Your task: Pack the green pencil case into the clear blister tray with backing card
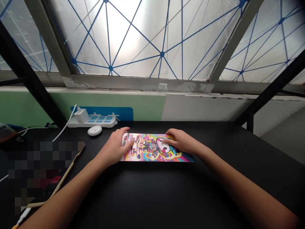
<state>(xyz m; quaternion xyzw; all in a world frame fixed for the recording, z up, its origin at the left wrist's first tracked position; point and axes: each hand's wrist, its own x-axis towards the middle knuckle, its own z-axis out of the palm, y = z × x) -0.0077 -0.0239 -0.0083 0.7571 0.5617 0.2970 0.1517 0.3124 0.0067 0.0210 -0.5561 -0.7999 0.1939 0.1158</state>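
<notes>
A flat, long, brightly printed cartoon package point(152, 149) lies on the black table point(152, 197) in front of me. My left hand point(118, 143) rests on its left end, fingers stretched flat over the white edge. My right hand point(181, 141) lies on its right part, fingers spread flat and pointing left across the print. Both hands press on top of the package; neither wraps round it.
A white power strip point(95, 120) with a plugged charger and cable sits at the back left by the wall. A small white oval case point(94, 130) lies before it. A blurred-out area and a thin tan strip point(69, 170) are at the left. Black frame posts stand at both sides.
</notes>
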